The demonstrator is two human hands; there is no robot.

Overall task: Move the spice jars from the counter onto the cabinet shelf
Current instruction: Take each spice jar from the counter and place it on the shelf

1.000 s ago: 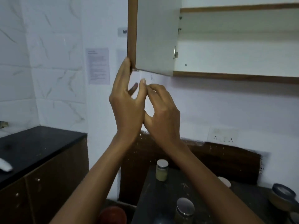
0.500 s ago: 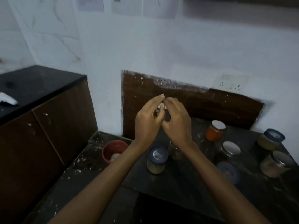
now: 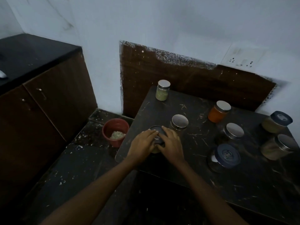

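Both hands are closing on 1 jar (image 3: 156, 138) at the near left corner of the counter (image 3: 201, 161). The left hand (image 3: 142, 146) and right hand (image 3: 170, 143) wrap its sides, fingers curled over the dark lid, and it stands on the counter, not yet lifted. The pick-up seems to be in hand; next comes a steady lift toward the shelf, which is out of view. 7 other jars stand farther right. The dark top is scratched, the room dim, and a red pot (image 3: 115, 131) sits left, lower down.
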